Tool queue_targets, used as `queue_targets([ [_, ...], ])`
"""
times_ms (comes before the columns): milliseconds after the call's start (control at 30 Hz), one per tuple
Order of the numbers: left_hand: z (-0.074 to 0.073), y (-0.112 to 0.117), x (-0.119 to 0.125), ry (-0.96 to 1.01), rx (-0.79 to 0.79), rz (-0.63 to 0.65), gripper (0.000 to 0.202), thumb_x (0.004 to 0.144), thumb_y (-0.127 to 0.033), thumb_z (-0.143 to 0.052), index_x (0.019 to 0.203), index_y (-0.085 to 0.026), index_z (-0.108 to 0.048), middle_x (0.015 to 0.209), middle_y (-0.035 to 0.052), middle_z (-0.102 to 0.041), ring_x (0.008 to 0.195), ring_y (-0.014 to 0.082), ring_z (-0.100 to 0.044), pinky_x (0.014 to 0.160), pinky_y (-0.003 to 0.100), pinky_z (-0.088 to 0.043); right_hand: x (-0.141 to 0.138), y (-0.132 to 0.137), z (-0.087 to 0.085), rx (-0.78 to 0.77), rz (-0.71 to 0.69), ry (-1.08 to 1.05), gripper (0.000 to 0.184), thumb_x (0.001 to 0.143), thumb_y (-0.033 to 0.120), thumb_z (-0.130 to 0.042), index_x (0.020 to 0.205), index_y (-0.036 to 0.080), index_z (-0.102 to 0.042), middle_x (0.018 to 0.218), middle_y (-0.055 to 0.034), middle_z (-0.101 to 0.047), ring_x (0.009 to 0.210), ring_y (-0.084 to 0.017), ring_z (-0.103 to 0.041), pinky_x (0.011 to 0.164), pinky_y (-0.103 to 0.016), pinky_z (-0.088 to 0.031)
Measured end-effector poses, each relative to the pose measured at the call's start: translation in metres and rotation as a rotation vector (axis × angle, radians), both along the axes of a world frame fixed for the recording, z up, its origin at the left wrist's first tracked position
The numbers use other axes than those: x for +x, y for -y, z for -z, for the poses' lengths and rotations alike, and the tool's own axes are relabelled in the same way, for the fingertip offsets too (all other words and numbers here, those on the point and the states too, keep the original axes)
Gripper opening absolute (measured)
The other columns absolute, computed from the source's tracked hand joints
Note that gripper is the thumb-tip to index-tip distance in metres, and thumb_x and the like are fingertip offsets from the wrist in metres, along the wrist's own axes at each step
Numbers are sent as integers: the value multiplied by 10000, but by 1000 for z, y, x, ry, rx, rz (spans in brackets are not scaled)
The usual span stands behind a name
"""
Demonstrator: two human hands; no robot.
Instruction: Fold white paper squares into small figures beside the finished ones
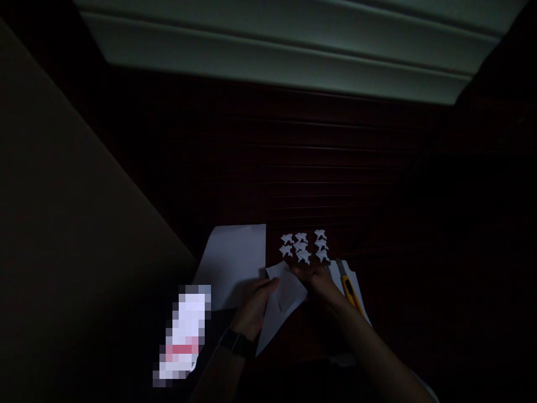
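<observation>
A sheet of white paper [285, 294], with one corner pointing down toward me, is held up between my two hands. My left hand [255, 302], with a dark watch on the wrist, grips its left edge with the thumb on top. At the upper right edge of the sheet is my right hand [318, 281], its fingers closed on the paper and partly hidden. Just beyond the hands, several small folded white paper figures [301, 246] sit in rows on the dark surface.
A larger white sheet [235, 257] lies to the left. On the right, a yellow utility knife [351, 291] rests on white paper [363, 305]. A bright, pixelated screen-like shape [187, 330] is at lower left. A pale wall [75, 168] rises on the left; the scene is dim.
</observation>
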State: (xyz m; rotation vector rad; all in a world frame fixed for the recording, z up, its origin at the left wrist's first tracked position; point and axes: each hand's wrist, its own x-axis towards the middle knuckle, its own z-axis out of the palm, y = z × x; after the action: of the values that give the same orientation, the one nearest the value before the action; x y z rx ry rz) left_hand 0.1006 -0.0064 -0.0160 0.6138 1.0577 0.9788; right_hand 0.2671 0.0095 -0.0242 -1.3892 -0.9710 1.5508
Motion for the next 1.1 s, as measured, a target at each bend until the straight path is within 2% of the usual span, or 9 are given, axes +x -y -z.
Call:
queue_targets([
  [267,-4,1,0,-66,-34,9,401,575,-397,-713,819,-81,-682,685,109,-698,619,229,-653,556,300,-478,2,1,-4,-30,-18,-26,338,650,442,-635,651,105,-656,555,-66,-634,479,-165,-568,411,-259,-444],
  [400,-4,1,0,-54,-35,15,386,585,-380,-712,816,-72,-685,683,122,-698,611,239,-652,545,303,-472,3,1,-7,-46,-38,-28,295,628,408,-663,610,114,-651,529,-58,-626,456,-161,-557,405,-264,-442],
  [533,-5,1,0,-16,-7,27,352,599,-348,-711,821,-76,-685,703,123,-702,624,231,-655,579,305,-477,4,0,-2,-11,-24,-18,238,608,344,-677,553,116,-642,496,-40,-612,420,-137,-525,391,-243,-412],
  [700,-8,2,-1,-30,-33,30,374,580,-375,-719,814,-85,-687,697,120,-703,603,227,-655,552,296,-473,3,-1,3,13,-14,-42,212,605,310,-670,545,108,-642,505,-42,-615,433,-141,-536,399,-244,-412],
  [967,-8,2,-2,-38,-7,40,389,596,-386,-705,842,-86,-687,705,115,-704,602,225,-652,541,294,-470,6,-2,0,16,-64,-8,212,631,315,-653,593,107,-666,560,-52,-639,474,-149,-567,431,-253,-444],
  [1100,-4,0,-4,-93,-4,-27,381,578,-362,-722,836,-83,-688,694,113,-702,590,219,-645,526,286,-464,7,1,-4,-12,-121,16,276,639,378,-661,563,113,-651,549,-57,-638,467,-151,-571,429,-258,-465],
])
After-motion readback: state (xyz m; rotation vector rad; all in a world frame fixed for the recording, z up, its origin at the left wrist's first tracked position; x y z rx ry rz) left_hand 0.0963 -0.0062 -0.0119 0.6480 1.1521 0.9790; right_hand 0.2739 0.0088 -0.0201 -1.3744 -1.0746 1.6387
